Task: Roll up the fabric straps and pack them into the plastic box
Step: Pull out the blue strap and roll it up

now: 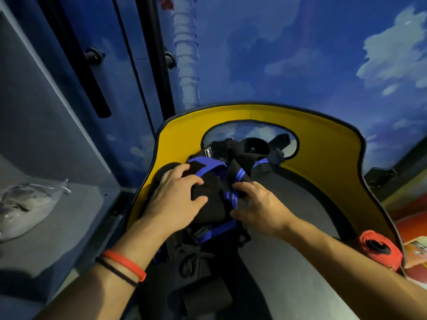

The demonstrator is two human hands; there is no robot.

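Note:
A pile of black fabric straps with blue stripes (217, 197) lies heaped on a grey surface with a yellow rim (323, 144). My left hand (178, 197) rests on the left side of the pile, fingers spread and bent over a black strap. My right hand (258, 206) reaches into the middle of the pile, its fingers curled around a blue-striped strap. More black straps (198, 273) trail toward me between my forearms. A rolled black strap (254, 145) sits at the far end of the pile. No plastic box is recognisable in view.
An orange spool of cord (379, 248) sits at the right edge of the yellow rim. A clear plastic bag (27, 204) lies on the grey shelf to the left. A blue cloud-painted wall (300, 54) stands behind.

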